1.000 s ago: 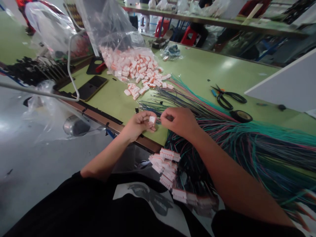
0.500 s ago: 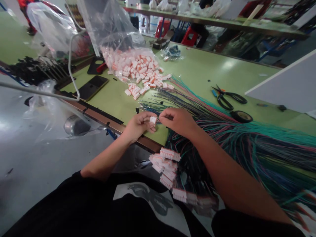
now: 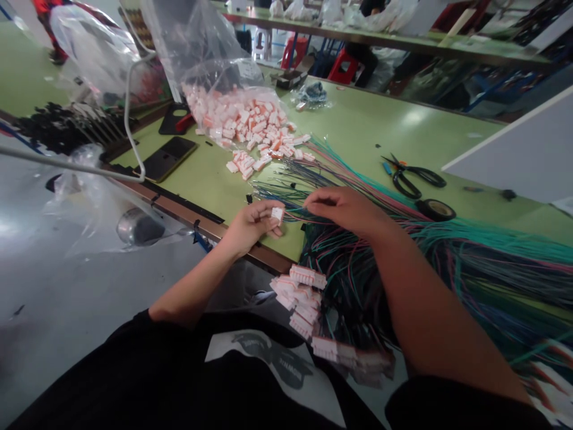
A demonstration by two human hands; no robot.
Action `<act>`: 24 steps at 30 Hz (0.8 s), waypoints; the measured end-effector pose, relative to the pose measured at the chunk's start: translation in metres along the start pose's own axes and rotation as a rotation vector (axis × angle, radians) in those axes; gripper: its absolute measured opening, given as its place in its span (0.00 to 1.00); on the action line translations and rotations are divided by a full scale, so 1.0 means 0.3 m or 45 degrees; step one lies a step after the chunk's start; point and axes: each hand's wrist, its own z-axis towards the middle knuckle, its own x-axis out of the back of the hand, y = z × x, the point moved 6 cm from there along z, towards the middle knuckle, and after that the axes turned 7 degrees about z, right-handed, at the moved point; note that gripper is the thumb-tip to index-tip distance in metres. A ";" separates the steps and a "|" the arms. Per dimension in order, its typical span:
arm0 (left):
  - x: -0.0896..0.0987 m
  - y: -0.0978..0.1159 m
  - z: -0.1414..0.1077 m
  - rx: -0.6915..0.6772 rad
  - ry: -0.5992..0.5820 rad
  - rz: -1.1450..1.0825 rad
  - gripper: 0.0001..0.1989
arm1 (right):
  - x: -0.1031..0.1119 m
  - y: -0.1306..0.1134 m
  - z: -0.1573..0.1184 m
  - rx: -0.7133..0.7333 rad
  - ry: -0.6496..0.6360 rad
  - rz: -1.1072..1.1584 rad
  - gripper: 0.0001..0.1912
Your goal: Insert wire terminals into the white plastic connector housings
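My left hand (image 3: pixel 253 226) pinches a small white connector housing (image 3: pixel 277 213) between thumb and fingers, above the table's near edge. To its right, my right hand (image 3: pixel 338 206) has thumb and index finger closed at the ends of thin wires (image 3: pixel 293 216). It seems to pinch one wire, though the fingers partly hide it. A wide bundle of green, pink and dark wires (image 3: pixel 474 239) runs under my right forearm to the right. Below the hands, several white-and-orange connectors (image 3: pixel 308 276) on dark wires hang over the table edge.
Loose white-and-orange connectors (image 3: pixel 257 122) spill from a clear plastic bag (image 3: pixel 206 48). A phone (image 3: pixel 165 158) lies at left near a bent metal rod (image 3: pixel 128 107). Black-handled scissors (image 3: pixel 414 177) and a tape roll (image 3: pixel 436 209) lie at right, near a white panel (image 3: pixel 523 149).
My right hand has moved a little right and away from the connector housing, widening the gap between my hands. My left hand has stayed nearly still with the housing.
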 end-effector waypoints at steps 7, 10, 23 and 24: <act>-0.016 0.140 0.028 -0.229 -0.041 0.303 0.16 | -0.078 -0.044 -0.016 0.168 -0.305 -0.109 0.20; -0.022 0.231 0.101 -0.295 -0.078 0.411 0.16 | -0.056 -0.022 -0.005 0.176 -0.286 -0.108 0.21; -0.207 0.149 0.232 -0.063 0.035 0.633 0.14 | 0.033 0.095 0.020 -0.074 0.263 0.196 0.24; -0.222 0.145 0.224 -0.063 0.030 0.672 0.15 | 0.027 0.096 0.021 -0.083 0.220 0.230 0.24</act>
